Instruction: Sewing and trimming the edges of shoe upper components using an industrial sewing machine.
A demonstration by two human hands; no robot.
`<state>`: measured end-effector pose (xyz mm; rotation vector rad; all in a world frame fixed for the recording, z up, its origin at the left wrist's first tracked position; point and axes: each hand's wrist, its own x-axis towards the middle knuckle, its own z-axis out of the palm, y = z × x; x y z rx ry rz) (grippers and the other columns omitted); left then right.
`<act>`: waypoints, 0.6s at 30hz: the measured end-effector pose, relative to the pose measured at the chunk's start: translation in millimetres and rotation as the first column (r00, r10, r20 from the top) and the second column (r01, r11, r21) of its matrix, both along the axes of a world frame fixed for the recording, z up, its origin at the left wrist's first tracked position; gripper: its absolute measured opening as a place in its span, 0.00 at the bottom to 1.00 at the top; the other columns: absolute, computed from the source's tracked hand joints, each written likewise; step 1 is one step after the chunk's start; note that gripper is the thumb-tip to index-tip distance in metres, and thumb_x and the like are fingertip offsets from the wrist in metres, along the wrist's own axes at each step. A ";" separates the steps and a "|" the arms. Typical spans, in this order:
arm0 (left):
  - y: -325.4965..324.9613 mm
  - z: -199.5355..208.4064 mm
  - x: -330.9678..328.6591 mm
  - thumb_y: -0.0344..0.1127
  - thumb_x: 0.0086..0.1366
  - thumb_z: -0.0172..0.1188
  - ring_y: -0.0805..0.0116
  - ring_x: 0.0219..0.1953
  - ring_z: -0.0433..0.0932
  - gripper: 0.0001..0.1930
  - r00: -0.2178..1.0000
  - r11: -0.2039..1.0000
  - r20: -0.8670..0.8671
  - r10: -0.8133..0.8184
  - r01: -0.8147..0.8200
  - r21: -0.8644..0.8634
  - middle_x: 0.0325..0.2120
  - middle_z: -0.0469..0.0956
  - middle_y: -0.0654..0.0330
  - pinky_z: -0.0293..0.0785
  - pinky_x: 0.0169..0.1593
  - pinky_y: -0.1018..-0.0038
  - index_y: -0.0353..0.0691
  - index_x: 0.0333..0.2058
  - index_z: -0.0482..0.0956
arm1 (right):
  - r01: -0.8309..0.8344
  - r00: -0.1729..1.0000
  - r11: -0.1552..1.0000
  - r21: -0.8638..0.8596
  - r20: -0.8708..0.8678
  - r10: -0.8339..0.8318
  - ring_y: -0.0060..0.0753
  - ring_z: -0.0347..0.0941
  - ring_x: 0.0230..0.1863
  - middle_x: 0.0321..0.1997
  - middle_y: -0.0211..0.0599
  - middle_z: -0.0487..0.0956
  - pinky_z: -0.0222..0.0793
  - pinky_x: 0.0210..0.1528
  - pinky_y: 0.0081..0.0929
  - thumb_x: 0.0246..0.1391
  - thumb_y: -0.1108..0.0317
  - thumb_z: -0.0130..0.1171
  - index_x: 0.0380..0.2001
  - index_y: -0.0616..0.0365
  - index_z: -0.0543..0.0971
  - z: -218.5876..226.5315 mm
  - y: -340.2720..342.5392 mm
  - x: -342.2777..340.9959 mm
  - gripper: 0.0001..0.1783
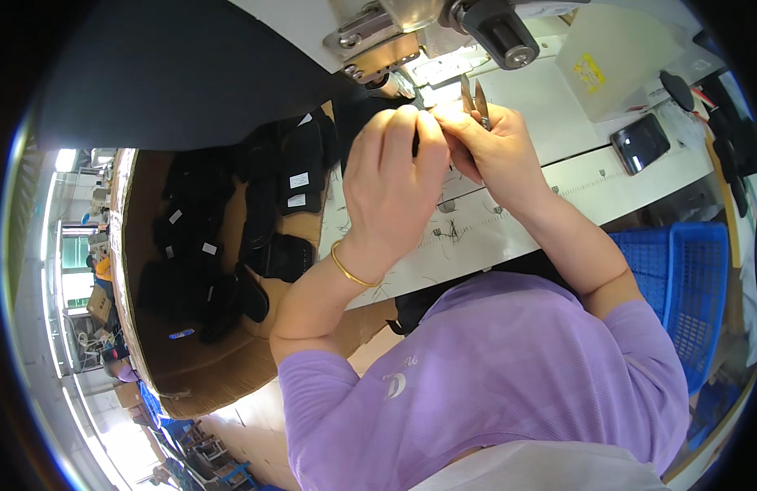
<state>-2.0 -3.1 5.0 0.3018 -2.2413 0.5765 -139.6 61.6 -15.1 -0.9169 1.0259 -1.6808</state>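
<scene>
My left hand (pixel 399 176), a gold bangle on its wrist, is closed with curled fingers over a black fabric piece (pixel 358 119) below the sewing machine head (pixel 395 45). Dark material also shows between those fingers, though most of their grip is hidden. Beside it, my right hand (pixel 501 155) is closed around metal thread snips (pixel 475 102), whose two blades point up and stand apart. The right thumb and fingertips meet the left fingertips under the bright lamp. What the right fingertips pinch there is too small to tell.
To the left, a large cardboard box (pixel 231 393) holds many black pieces with white labels. Loose dark threads (pixel 450 231) lie on the white sewing table (pixel 509 237), near a printed ruler. A phone (pixel 640 144) rests at the right, above blue plastic crates (pixel 693 303).
</scene>
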 end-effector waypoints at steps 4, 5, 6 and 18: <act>-7.7 -0.7 -2.7 0.30 0.51 0.63 0.58 0.39 0.75 0.15 1.000 1.000 -0.009 -0.014 0.014 0.001 0.36 0.73 0.53 0.76 0.39 0.67 0.35 0.38 0.73 | 0.000 1.000 1.000 0.015 -0.001 0.000 0.13 0.61 0.12 0.16 0.33 0.78 0.53 0.14 0.16 0.60 0.65 0.54 0.22 0.60 0.78 1.8 0.5 -0.1 0.14; -8.7 -0.6 -2.6 0.31 0.51 0.63 0.58 0.40 0.75 0.15 1.000 1.000 -0.008 -0.017 0.017 0.000 0.36 0.73 0.53 0.75 0.39 0.67 0.35 0.38 0.73 | -0.001 1.000 1.000 0.015 -0.001 0.001 0.13 0.61 0.12 0.16 0.33 0.78 0.53 0.14 0.16 0.60 0.65 0.54 0.22 0.60 0.78 2.1 0.6 -0.2 0.14; -9.6 -0.3 -2.3 0.31 0.51 0.64 0.57 0.40 0.75 0.16 0.999 0.999 -0.020 -0.046 0.045 -0.022 0.37 0.73 0.53 0.75 0.39 0.67 0.35 0.39 0.73 | -0.002 1.000 1.000 0.016 -0.003 0.002 0.13 0.61 0.12 0.16 0.33 0.78 0.53 0.14 0.16 0.60 0.65 0.54 0.24 0.60 0.78 2.4 0.8 -0.3 0.13; -35.8 0.9 32.7 0.30 0.66 0.56 0.67 0.49 0.74 0.15 0.741 0.280 -0.499 0.449 0.414 0.866 0.46 0.76 0.56 0.70 0.51 0.71 0.33 0.50 0.73 | -0.036 0.998 0.999 0.016 -0.041 0.037 0.12 0.61 0.12 0.16 0.30 0.78 0.54 0.15 0.15 0.60 0.64 0.53 0.28 0.60 0.79 0.1 1.3 -3.3 0.12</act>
